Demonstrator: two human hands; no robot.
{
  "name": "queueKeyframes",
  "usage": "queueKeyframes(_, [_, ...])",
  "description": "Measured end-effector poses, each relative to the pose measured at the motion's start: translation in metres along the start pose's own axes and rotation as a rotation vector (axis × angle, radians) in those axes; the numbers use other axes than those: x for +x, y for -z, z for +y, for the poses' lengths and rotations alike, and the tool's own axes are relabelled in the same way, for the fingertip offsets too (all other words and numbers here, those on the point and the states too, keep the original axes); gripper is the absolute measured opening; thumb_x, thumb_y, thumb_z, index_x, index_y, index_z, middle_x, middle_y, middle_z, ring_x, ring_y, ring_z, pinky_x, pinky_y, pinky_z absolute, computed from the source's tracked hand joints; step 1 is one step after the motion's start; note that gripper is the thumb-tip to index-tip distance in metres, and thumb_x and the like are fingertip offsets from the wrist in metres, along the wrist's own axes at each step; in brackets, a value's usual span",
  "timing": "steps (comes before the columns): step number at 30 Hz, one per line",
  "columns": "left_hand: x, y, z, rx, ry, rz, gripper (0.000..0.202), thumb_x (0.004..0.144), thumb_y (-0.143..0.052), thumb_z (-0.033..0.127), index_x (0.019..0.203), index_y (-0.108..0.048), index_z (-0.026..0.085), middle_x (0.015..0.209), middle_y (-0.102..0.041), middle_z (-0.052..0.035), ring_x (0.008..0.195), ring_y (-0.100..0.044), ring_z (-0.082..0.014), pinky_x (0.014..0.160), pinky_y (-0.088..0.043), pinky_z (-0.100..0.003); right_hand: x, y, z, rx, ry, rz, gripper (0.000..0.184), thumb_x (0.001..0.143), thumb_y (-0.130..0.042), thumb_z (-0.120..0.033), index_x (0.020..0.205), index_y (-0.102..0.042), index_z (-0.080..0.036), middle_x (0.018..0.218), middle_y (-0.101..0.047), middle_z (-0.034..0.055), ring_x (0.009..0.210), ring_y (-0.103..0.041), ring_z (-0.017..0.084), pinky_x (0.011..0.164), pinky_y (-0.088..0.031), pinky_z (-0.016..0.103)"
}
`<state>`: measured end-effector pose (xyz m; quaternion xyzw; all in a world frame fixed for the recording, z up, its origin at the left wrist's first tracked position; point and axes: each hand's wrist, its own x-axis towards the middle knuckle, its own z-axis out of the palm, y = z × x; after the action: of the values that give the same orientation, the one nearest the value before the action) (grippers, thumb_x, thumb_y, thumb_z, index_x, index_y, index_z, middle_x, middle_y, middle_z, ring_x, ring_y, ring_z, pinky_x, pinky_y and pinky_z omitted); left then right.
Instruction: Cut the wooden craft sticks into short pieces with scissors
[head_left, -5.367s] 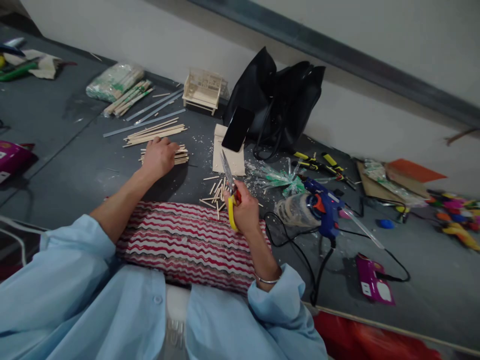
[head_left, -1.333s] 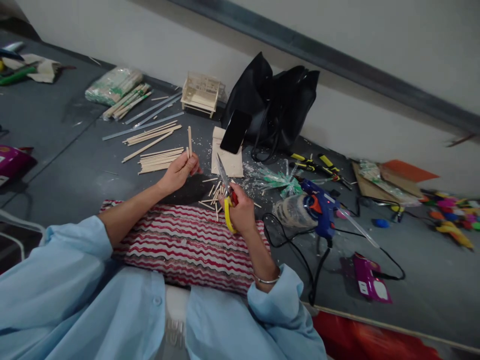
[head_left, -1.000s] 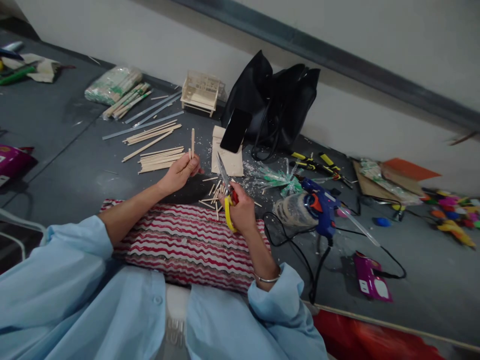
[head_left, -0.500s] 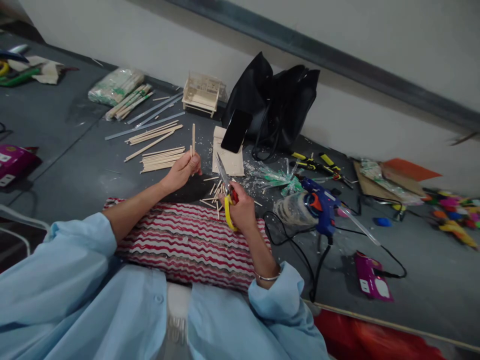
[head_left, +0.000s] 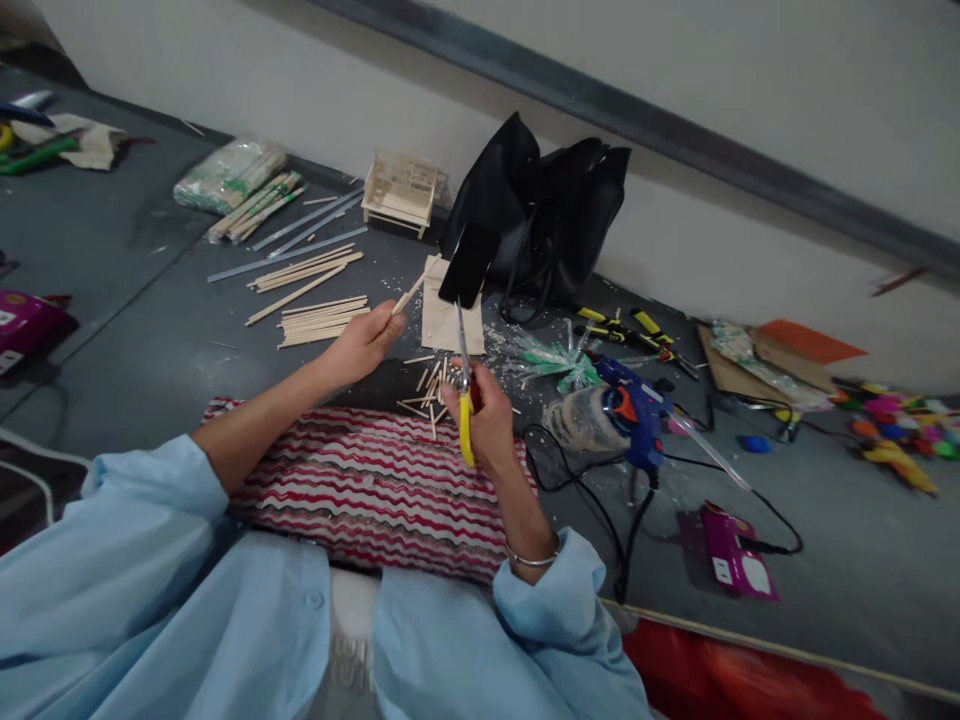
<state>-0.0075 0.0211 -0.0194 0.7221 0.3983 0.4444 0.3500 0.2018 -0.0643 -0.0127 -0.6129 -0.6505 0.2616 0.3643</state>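
My left hand [head_left: 373,340] pinches a thin wooden stick [head_left: 417,283], which slants up and to the right over a beige paper sheet [head_left: 442,335]. A second piece may lie beside it in the fingers; I cannot tell. My right hand [head_left: 489,415] is wrapped round the yellow handle of a pair of scissors [head_left: 463,350], blades pointing away from me and apart from the stick. Short cut stick pieces [head_left: 431,388] lie scattered between the hands. Long wooden sticks [head_left: 322,322] rest left of my left hand. A black phone [head_left: 470,264] lies on the paper.
A small stick-built model [head_left: 401,190] and a black bag [head_left: 540,210] stand by the wall. To the right are a blue glue gun [head_left: 645,415] on a plastic jar [head_left: 585,420], its cable, and pliers [head_left: 600,325]. A striped cushion [head_left: 367,490] lies before me.
The stick in my left hand has tipped from upright to slanting right. My right hand has turned the scissors so the blades point more straight ahead.
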Motion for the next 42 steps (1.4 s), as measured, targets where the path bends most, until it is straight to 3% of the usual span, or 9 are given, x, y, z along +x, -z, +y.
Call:
queueKeyframes(5, [-0.007,0.006,0.013,0.173,0.023,-0.118,0.031,0.097,-0.041,0.038,0.072,-0.036,0.022,0.056,-0.037,0.0045,0.052,-0.037,-0.0113,0.053,-0.026,-0.025,-0.002,-0.001,0.0,-0.028,-0.007,-0.055,0.053,0.082,-0.062,-0.045,0.127,-0.061,-0.016,0.076,-0.06,-0.0009,0.069,-0.054,0.013,0.071,-0.046,0.024])
queueKeyframes(16, [-0.018,0.001,0.029,0.453,-0.01,-0.333,0.02,0.099,-0.035,0.031,0.086,-0.047,0.021,0.061,-0.051,-0.0007,0.056,-0.053,-0.0183,0.055,-0.031,-0.027,-0.004,0.001,-0.003,-0.042,0.03,-0.106,0.055,0.084,-0.061,-0.044,0.131,-0.059,-0.015,0.093,-0.066,0.0047,0.074,-0.057,0.014,0.076,-0.048,0.026])
queueKeyframes(26, [-0.023,-0.005,0.028,0.674,-0.049,-0.357,0.021,0.1,-0.032,0.03,0.097,-0.05,0.018,0.075,-0.064,-0.0072,0.066,-0.063,-0.0212,0.057,-0.037,-0.029,-0.005,0.0,-0.001,-0.03,0.015,-0.154,0.058,0.085,-0.061,-0.044,0.136,-0.056,-0.017,0.094,-0.067,0.0062,0.084,-0.062,0.018,0.085,-0.05,0.03])
queueKeyframes(29, [-0.023,-0.005,0.029,0.677,-0.058,-0.35,0.02,0.099,-0.033,0.029,0.096,-0.05,0.018,0.074,-0.063,-0.0066,0.066,-0.063,-0.0202,0.057,-0.038,-0.028,-0.005,0.001,-0.002,-0.047,0.015,-0.16,0.058,0.085,-0.06,-0.042,0.138,-0.054,-0.018,0.096,-0.067,0.0065,0.081,-0.061,0.017,0.082,-0.05,0.029])
queueKeyframes(35, [-0.024,-0.004,0.027,0.704,-0.057,-0.352,0.023,0.099,-0.032,0.029,0.099,-0.052,0.017,0.076,-0.063,-0.0081,0.067,-0.062,-0.021,0.058,-0.038,-0.028,-0.007,-0.001,0.007,-0.095,0.005,-0.187,0.059,0.081,-0.058,-0.029,0.139,-0.052,-0.021,0.079,-0.06,0.0001,0.065,-0.051,0.014,0.067,-0.045,0.027])
queueKeyframes(39, [-0.025,-0.003,0.027,0.724,-0.029,-0.383,0.025,0.1,-0.031,0.029,0.102,-0.052,0.016,0.074,-0.063,-0.0094,0.066,-0.062,-0.0229,0.058,-0.039,-0.029,-0.007,-0.002,0.012,-0.08,0.019,-0.196,0.068,0.072,-0.054,-0.017,0.14,-0.051,-0.021,0.082,-0.06,0.0011,0.067,-0.051,0.015,0.068,-0.045,0.027])
queueKeyframes(42, [-0.025,-0.003,0.028,0.725,-0.033,-0.38,0.024,0.1,-0.032,0.029,0.101,-0.052,0.016,0.074,-0.063,-0.0088,0.066,-0.062,-0.0221,0.059,-0.039,-0.028,-0.006,0.0,0.01,-0.054,0.011,-0.218,0.072,0.07,-0.053,-0.017,0.142,-0.049,-0.021,0.086,-0.061,0.0022,0.071,-0.052,0.016,0.07,-0.046,0.028])
